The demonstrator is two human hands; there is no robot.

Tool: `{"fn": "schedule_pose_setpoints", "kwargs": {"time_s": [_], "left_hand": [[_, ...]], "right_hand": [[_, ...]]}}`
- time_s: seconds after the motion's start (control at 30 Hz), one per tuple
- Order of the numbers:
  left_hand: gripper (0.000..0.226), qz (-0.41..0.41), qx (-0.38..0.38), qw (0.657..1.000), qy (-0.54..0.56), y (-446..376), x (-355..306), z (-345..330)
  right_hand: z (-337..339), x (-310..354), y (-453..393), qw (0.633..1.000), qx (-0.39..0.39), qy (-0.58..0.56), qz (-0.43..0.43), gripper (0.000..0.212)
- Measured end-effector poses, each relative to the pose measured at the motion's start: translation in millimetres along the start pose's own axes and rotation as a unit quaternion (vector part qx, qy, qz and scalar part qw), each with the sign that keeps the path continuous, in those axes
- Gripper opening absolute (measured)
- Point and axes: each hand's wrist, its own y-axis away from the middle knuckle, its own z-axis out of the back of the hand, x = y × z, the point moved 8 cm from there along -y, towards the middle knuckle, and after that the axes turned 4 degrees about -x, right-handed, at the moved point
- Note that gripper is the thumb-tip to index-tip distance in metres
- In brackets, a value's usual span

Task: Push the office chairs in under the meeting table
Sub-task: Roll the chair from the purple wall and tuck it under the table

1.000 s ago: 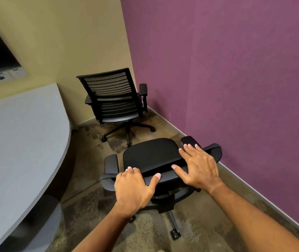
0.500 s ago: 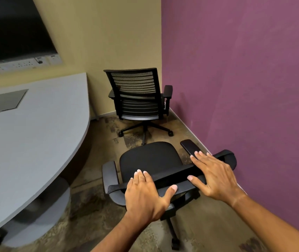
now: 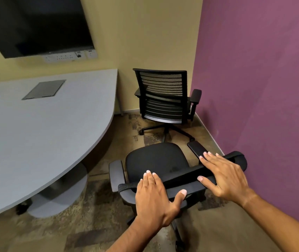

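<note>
No text, brand, number or sign can be read anywhere in the view. The dark wall screen [image 3: 36,24] shows a small pale mark at the middle of its lower edge, too small to make out. Directly below the screen, the white socket panel [image 3: 70,56] carries tiny dark markings that are blurred beyond reading. The nearer office chair [image 3: 156,160] shows no label.
</note>
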Motion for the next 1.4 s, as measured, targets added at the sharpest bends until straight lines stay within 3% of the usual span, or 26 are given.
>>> {"fn": "schedule_pose_setpoints", "kwargs": {"time_s": [0.6, 1.1, 1.4], "left_hand": [[0.115, 0.212, -0.07, 0.974, 0.043, -58, -14, 7], [0.099, 0.233, -0.08, 0.969, 0.008, -114, 65, 27], [0.101, 0.264, -0.07, 0.962, -0.01, -129, 95, 32]], "right_hand": [[-47, -44, -109, 0.986, 0.039, -0.072, 0.147, 0.073], [-84, -19, -188, 0.972, 0.095, -0.055, 0.209, 0.079], [-104, 5, -226, 0.958, 0.141, -0.045, 0.244, 0.093]]}}
